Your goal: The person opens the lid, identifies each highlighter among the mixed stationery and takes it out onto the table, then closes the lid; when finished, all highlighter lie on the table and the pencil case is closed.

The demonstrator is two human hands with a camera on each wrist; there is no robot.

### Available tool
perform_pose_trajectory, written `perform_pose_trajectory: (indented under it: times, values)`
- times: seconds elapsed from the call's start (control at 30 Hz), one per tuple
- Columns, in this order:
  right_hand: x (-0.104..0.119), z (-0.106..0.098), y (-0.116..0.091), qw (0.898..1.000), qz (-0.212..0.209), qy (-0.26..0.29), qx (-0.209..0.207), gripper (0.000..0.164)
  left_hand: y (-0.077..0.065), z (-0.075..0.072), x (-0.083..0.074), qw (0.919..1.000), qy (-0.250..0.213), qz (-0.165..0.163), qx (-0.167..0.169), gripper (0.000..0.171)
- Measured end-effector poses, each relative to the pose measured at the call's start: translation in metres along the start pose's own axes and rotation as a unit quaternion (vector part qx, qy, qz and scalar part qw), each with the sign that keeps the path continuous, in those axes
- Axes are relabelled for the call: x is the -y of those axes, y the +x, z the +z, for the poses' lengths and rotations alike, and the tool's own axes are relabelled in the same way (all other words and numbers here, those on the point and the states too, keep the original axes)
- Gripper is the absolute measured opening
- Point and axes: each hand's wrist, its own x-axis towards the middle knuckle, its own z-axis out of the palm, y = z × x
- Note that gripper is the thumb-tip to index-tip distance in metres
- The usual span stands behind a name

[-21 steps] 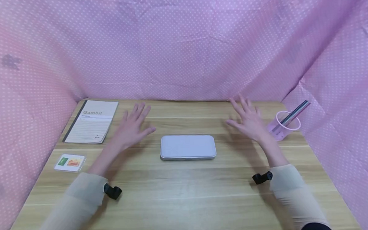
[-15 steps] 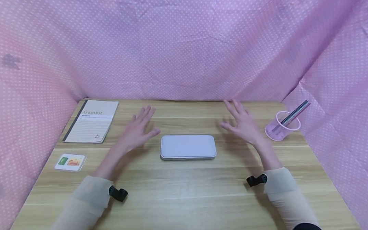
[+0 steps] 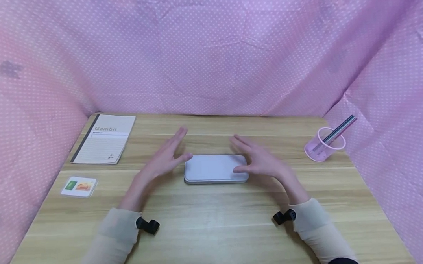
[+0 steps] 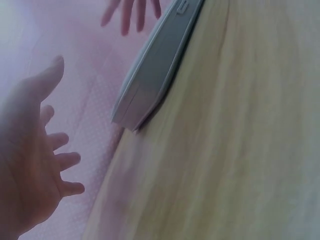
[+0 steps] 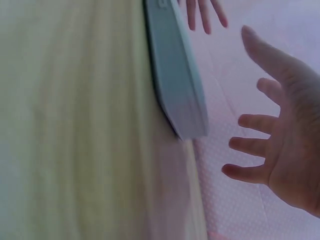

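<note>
A flat white case with rounded corners lies on the wooden table; the left wrist view shows a small latch on the front side of this case. My left hand hovers by its left end, thumb tip overlapping the far left corner in the head view. At the other end, my right hand hangs with its thumb over the top's right part. Both wrist views show a gap between the case and the nearer hand. The fingers of both hands are spread and hold nothing.
A notebook lies at the back left, and a clear-cased card with two small pictures sits in front of it. On the right stands a pink cup containing several dark sticks. Pink dotted cloth surrounds the table.
Both hands have moved inward from either side towards the white case and slightly nearer the camera. The case, notebook, card and cup have stayed put.
</note>
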Motion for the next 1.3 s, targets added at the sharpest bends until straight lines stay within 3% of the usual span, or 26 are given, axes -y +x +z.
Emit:
perform_pose_trajectory:
  times: [0.4, 0.6, 0.97, 1.17, 1.3]
  values:
    - [0.014, 0.019, 0.0, 0.995, -0.014, -0.054, 0.079, 0.097, -0.006, 0.006, -0.007, 0.998, 0.009, 0.004, 0.062, 0.089]
    - [0.015, 0.025, 0.004, 0.993, -0.038, -0.081, 0.08, 0.092, -0.005, 0.005, -0.008, 0.9957, 0.014, -0.006, 0.091, 0.095]
    - [0.02, 0.026, 0.004, 0.992, -0.021, -0.085, 0.087, 0.089, -0.009, 0.008, -0.007, 0.9884, 0.022, -0.023, 0.148, 0.105]
    - [0.021, 0.025, 0.009, 0.993, -0.016, -0.08, 0.09, 0.088, -0.009, 0.012, -0.006, 0.9856, 0.023, -0.043, 0.162, 0.119]
    - [0.02, 0.024, 0.012, 0.991, -0.015, -0.091, 0.096, 0.088, -0.007, 0.015, -0.006, 0.9872, 0.023, -0.043, 0.152, 0.121]
